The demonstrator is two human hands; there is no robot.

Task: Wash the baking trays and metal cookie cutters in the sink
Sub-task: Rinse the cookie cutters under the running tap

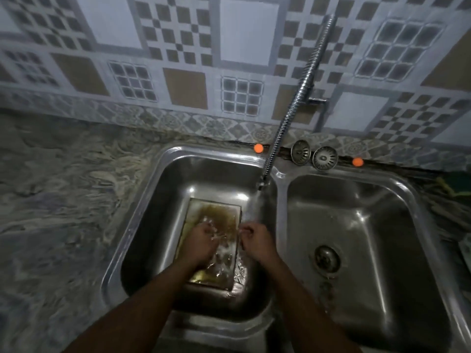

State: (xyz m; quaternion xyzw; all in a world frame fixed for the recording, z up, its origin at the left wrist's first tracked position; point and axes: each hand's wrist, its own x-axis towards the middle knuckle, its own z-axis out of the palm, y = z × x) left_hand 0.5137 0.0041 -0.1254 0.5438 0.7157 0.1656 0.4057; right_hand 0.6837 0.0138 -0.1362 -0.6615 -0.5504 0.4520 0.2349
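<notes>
We've got wall tiles (178, 47) in grey, white and tan checks, a swirly grey marbled counter (63, 187), a shiny silver sink (280, 174) with two orange dots (258, 148) (357, 161) along its back edge, and a tray (216, 212) stained brownish-yellow.

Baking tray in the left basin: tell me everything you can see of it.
The baking tray is a rectangular metal pan with low raised walls, its floor stained brown and yellowish. It lies flat on the bottom of the left basin, long side running away from the person. Water from the faucet splashes over it. The left hand rests on its floor; the right hand grips its right rim.
</notes>
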